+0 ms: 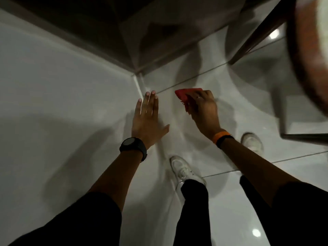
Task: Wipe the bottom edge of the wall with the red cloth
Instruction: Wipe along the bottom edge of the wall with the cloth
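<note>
Gripping the red cloth (188, 96), the right hand (204, 109) has its fingers curled tight around it. Part of the cloth sticks out past the fingers and part hangs down under the palm. The cloth is up in the air above the floor, near the corner where the walls meet, and it is not touching the wall's bottom edge. The left hand (147, 119) is open and flat, with the fingers straight and close together and the thumb out to the side. It holds nothing. Its fingertips reach toward the pale strip at the bottom of the wall (140, 86), but it is hard to tell if they touch it.

Big things come next. A white wall (62, 95) fills the left side. A shiny tiled floor (248, 201) fills the right side and shows small bright spots of light. A darker wall (124, 23) runs across the top. A wooden chair (301, 50) is at the top right, blurry, with a dark leg slanting down to the floor.

Both arms wear black sleeves. Two white shoes stand on the floor, one (182, 169) below the hands and one (252, 141) to the right.

A black watch (133, 146) sits on the left wrist. An orange band (221, 136) sits on the right wrist. A ring (199, 97) is on one finger of the right hand.
</note>
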The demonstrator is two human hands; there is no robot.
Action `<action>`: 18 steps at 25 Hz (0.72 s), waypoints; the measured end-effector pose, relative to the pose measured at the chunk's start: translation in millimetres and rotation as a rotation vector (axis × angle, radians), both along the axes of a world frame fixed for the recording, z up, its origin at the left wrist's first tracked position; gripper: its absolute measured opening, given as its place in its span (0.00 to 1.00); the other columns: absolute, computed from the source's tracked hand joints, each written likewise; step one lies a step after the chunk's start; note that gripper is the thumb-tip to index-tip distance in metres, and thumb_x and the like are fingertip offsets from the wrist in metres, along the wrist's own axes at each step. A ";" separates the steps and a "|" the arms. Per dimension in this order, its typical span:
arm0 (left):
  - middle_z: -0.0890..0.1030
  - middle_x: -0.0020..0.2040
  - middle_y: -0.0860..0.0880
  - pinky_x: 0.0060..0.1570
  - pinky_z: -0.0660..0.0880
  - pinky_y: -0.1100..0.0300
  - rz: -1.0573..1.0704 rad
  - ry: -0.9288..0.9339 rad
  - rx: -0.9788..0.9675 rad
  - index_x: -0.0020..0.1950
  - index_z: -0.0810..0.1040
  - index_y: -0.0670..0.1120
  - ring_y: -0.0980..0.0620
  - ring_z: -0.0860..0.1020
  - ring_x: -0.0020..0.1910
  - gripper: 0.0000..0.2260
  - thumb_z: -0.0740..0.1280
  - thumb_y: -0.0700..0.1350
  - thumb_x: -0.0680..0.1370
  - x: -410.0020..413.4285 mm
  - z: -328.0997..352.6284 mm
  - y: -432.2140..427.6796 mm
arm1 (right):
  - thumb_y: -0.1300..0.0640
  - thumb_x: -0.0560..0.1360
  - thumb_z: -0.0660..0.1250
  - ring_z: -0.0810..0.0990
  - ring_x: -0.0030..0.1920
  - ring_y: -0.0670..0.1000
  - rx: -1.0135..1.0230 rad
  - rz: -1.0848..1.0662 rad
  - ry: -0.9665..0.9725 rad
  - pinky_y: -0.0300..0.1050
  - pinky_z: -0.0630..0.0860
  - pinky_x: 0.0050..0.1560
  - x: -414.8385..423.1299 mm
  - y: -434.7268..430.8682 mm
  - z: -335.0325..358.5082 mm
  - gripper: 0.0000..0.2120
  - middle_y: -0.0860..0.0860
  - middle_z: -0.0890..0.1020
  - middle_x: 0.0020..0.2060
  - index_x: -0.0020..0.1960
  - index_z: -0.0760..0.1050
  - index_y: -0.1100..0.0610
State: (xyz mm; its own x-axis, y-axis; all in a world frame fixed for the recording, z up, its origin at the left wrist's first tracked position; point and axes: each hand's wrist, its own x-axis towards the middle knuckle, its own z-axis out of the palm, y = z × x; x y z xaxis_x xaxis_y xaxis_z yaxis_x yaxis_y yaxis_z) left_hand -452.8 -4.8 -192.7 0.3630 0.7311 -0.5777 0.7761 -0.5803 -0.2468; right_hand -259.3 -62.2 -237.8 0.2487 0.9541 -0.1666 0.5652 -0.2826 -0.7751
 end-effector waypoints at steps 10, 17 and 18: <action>0.38 0.82 0.39 0.79 0.36 0.42 -0.227 0.714 -0.250 0.82 0.38 0.39 0.41 0.36 0.82 0.53 0.54 0.76 0.76 -80.9 -170.8 20.5 | 0.68 0.83 0.64 0.86 0.36 0.65 -0.427 -0.330 0.748 0.58 0.88 0.38 -144.9 -0.9 -222.1 0.09 0.71 0.87 0.44 0.55 0.83 0.67; 0.42 0.83 0.39 0.78 0.35 0.41 -0.322 0.818 -0.245 0.83 0.42 0.40 0.40 0.36 0.82 0.50 0.53 0.75 0.76 -91.2 -218.1 49.5 | 0.63 0.88 0.60 0.85 0.59 0.65 -0.487 -0.163 0.990 0.62 0.81 0.67 -210.4 68.3 -281.2 0.21 0.66 0.82 0.66 0.80 0.68 0.59; 0.42 0.83 0.39 0.78 0.35 0.41 -0.333 0.822 -0.247 0.83 0.42 0.40 0.40 0.36 0.82 0.50 0.52 0.75 0.76 -90.3 -221.2 52.5 | 0.59 0.88 0.60 0.84 0.62 0.62 -0.481 -0.113 0.961 0.58 0.79 0.69 -217.3 66.7 -284.2 0.24 0.64 0.80 0.71 0.83 0.63 0.55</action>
